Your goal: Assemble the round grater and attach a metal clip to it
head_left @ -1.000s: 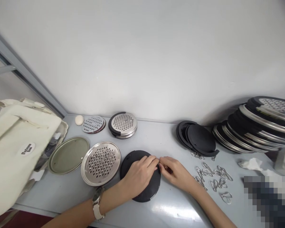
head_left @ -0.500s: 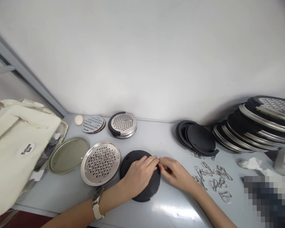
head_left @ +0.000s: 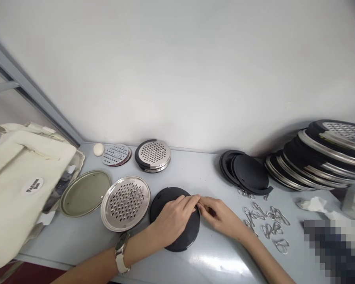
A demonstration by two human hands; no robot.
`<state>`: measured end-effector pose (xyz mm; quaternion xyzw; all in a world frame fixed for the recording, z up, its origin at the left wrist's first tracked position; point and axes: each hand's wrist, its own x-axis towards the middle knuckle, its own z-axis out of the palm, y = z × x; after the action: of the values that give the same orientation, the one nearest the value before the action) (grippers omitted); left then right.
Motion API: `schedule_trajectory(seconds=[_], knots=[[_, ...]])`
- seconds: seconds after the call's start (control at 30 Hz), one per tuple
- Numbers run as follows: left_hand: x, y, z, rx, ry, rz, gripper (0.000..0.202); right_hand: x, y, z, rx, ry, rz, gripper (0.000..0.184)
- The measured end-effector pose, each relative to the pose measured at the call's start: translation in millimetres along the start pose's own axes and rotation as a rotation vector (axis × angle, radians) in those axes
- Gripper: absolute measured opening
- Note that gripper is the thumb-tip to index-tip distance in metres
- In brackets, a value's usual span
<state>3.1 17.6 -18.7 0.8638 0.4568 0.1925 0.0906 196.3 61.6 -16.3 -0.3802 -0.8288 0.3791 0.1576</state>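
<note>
A round black plastic disc (head_left: 165,197) lies flat on the grey table (head_left: 207,260) in front of me. My left hand (head_left: 173,219) rests palm down on it, fingers stretched toward its right rim. My right hand (head_left: 220,217) meets it there, fingertips pinched together at the disc's edge on something too small to name. A pile of small metal wire clips (head_left: 266,223) lies just right of my right hand. A perforated steel grater disc (head_left: 126,202) sits left of the black disc.
A plain metal lid (head_left: 85,193) and a cream bag (head_left: 20,185) lie at the left. Small grater stacks (head_left: 153,155) stand by the wall. Black discs (head_left: 245,172) and a tall leaning stack of rimmed graters (head_left: 322,156) fill the right, with crumpled tissue (head_left: 315,205).
Both hands stay at the black disc's right rim. The fingertips have shifted slightly; my left fingers reach a little further right over my right fingertips.
</note>
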Motion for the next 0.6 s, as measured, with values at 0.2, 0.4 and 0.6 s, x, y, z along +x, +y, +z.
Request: schedule_trajectory(seconds=[0.2, 0.4, 0.6], knots=[[0.1, -0.7, 0.4, 0.001, -0.006, 0.017, 0.038, 0.0, 0.8, 1.2, 0.011, -0.002, 0.006, 0.026], [1.1, -0.4, -0.7, 0.029, -0.014, 0.016, 0.038, -0.3, -1.4, 0.9, 0.048, -0.009, 0.015, 0.023], [1.5, 0.7, -0.6, 0.047, 0.008, 0.011, 0.035, -0.2, -0.8, 0.0, 0.046, -0.022, 0.015, 0.024]])
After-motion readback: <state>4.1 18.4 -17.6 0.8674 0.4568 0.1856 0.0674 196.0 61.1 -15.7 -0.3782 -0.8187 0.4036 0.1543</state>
